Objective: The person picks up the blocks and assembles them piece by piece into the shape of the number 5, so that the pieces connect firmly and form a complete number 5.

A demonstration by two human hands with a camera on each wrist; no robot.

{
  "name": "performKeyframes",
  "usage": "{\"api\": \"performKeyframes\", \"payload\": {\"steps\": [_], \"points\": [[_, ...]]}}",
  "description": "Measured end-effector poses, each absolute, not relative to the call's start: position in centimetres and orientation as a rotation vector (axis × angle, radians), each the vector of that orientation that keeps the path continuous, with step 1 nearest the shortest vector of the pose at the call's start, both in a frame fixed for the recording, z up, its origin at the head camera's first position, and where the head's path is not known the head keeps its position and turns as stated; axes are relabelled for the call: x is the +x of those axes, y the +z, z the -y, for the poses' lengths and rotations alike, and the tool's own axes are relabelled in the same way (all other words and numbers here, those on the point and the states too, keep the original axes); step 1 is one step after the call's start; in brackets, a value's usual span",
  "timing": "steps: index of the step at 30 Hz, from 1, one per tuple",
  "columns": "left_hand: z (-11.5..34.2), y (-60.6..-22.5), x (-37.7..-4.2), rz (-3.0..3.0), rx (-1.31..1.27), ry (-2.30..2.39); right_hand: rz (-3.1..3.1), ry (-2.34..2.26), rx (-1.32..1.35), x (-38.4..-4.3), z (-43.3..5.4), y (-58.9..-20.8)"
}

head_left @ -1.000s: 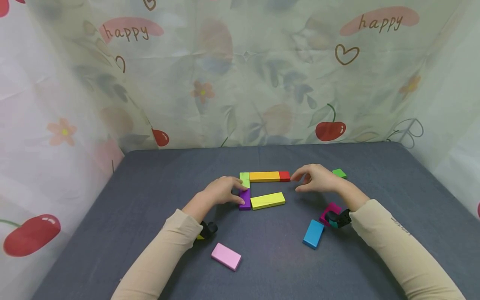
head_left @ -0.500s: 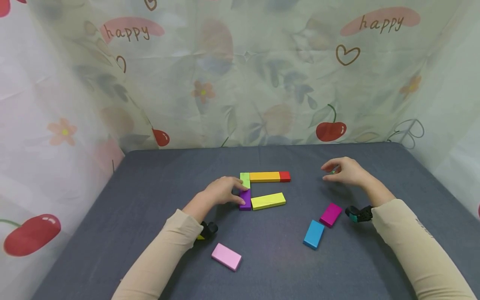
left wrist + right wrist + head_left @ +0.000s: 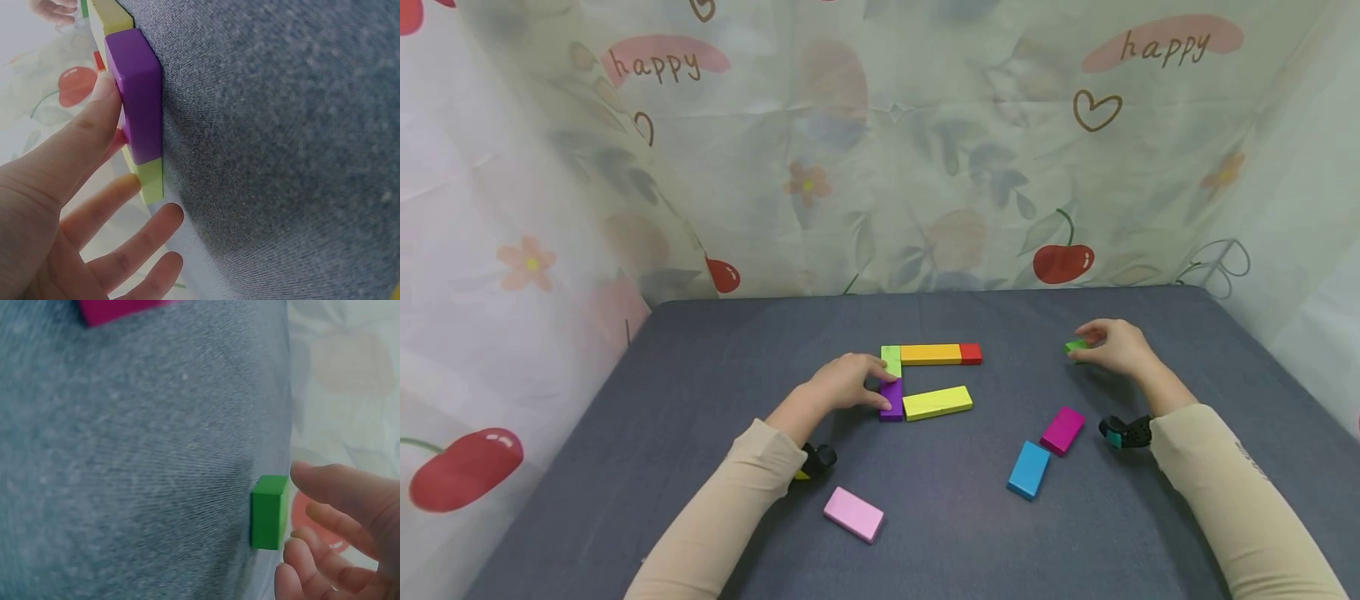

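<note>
My left hand (image 3: pixel 841 382) rests at the purple block (image 3: pixel 891 403), its thumb lying along that block's top. The index finger reaches to the light green block (image 3: pixel 891 355) behind it. In the left wrist view the other fingers spread loosely below the purple block (image 3: pixel 139 94). At the far right, my right hand (image 3: pixel 1116 345) hovers around the small green block (image 3: pixel 1072 346). Seen from the right wrist, thumb and fingers are parted just beyond the green block (image 3: pixel 267 515), which lies on the cloth.
An orange block (image 3: pixel 930 355) and a red block (image 3: pixel 971 354) continue the row from the light green one. Beside the purple block lies a slanted yellow block (image 3: pixel 937 403). Nearer are magenta (image 3: pixel 1062 431), blue (image 3: pixel 1028 470) and pink (image 3: pixel 853 514) blocks on the dark tablecloth (image 3: pixel 940 542).
My right hand has moved away from the red block's end, rightward to the green block, and has lowered around it. The left hand and the laid blocks have stayed in place.
</note>
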State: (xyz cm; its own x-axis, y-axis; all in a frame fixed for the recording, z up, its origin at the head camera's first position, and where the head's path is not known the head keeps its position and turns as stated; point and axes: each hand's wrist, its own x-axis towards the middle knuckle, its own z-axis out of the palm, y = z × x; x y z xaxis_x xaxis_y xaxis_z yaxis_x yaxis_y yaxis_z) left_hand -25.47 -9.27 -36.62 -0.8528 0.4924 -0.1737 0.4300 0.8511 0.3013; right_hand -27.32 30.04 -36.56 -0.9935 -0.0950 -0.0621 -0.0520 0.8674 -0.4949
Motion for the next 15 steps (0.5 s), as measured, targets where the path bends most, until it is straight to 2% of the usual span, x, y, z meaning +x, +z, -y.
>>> {"api": "performKeyframes", "payload": {"steps": [15], "points": [[9.29, -36.72, -25.49, -2.785, 0.704, 0.365, -2.967, -0.790, -0.017, -27.47, -30.25, -37.48]]}}
